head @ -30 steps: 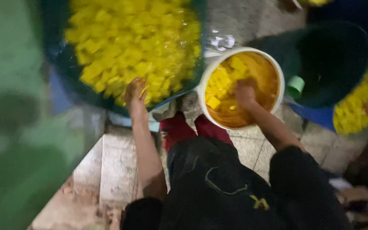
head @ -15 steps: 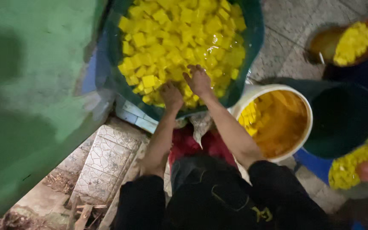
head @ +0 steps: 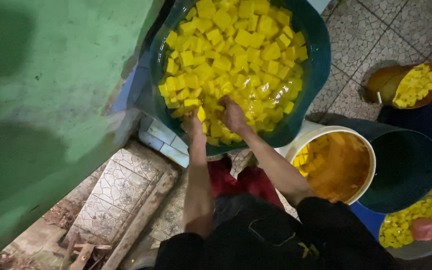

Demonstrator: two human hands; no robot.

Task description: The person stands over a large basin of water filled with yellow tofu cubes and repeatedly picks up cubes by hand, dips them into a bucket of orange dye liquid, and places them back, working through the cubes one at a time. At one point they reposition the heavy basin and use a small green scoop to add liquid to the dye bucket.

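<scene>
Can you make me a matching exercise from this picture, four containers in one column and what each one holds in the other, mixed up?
Containers:
1. Large green basin
2. White bucket
3. Dark green tub
4. Brown bowl

Contents:
A. Nothing visible inside
B. Orange-yellow liquid with a few yellow cubes
C. A small heap of yellow cubes, at upper right
D. A big pile of wet yellow cubes with both hands in it

Pairs: 1-D, 2-B, 3-A, 4-C

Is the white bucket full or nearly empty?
Partly full. The white bucket holds orange-yellow liquid with a few yellow cubes at one side, and its inner wall shows bare above the liquid.
</scene>
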